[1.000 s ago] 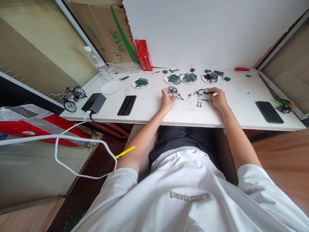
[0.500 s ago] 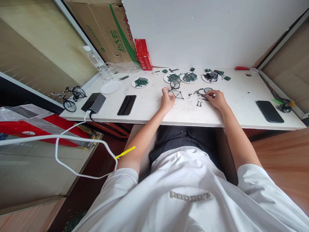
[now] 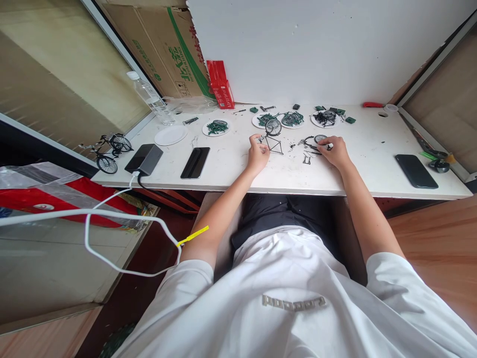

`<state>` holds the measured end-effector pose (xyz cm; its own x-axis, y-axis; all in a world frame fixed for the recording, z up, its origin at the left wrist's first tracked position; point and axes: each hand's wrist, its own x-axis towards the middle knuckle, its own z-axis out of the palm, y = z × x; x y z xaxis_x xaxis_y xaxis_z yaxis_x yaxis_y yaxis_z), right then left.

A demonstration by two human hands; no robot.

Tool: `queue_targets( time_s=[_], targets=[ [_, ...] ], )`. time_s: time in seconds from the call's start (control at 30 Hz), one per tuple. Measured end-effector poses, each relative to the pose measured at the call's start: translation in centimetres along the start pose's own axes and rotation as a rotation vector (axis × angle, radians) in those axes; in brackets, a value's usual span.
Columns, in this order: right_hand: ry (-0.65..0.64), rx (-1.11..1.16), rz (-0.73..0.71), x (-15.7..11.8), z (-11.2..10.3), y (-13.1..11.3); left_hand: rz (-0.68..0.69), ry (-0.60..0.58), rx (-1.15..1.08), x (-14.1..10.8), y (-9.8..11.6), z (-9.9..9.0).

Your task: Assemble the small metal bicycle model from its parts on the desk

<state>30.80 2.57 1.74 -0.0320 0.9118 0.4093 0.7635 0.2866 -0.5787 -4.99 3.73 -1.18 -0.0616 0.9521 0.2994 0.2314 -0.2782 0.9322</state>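
Observation:
My left hand point(image 3: 258, 154) is closed in a pinch on a model bicycle frame point(image 3: 276, 144), thin and black, raised over the white table. One spoked wheel point(image 3: 273, 128) is joined to its far end. My right hand point(image 3: 336, 151) has its fingers pressed together low over the table; what lies between them is too small to make out. Beside those fingertips are a loose spoked wheel point(image 3: 320, 138), a curved black part point(image 3: 308, 142) and a thin black strip point(image 3: 315, 152). A small bracket-like piece point(image 3: 306, 159) lies between my hands.
Plates of green parts point(image 3: 217, 128) and black parts point(image 3: 326, 118) stand along the back. At left are a complete model bicycle point(image 3: 107, 151), a dark power adapter point(image 3: 143, 159), a phone point(image 3: 195, 162) and a water bottle point(image 3: 151, 97). Another phone point(image 3: 416, 171) lies right.
The wheel end of the frame in my left hand has swung slightly right, and the wheel shows rounder. My right hand's fingers have shifted only a little, staying by the loose parts.

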Motion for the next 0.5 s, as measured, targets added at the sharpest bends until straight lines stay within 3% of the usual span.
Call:
queue_targets(
  time_s=[0.23,0.5],
  targets=[
    [0.012,-0.039,0.004,-0.11,-0.01,-0.60,0.021,0.021,0.049,0.13,-0.23,0.17],
    [0.044,-0.143,0.027,0.12,0.56,-0.20,0.024,0.137,0.169,-0.02,0.15,-0.34]
  ],
)
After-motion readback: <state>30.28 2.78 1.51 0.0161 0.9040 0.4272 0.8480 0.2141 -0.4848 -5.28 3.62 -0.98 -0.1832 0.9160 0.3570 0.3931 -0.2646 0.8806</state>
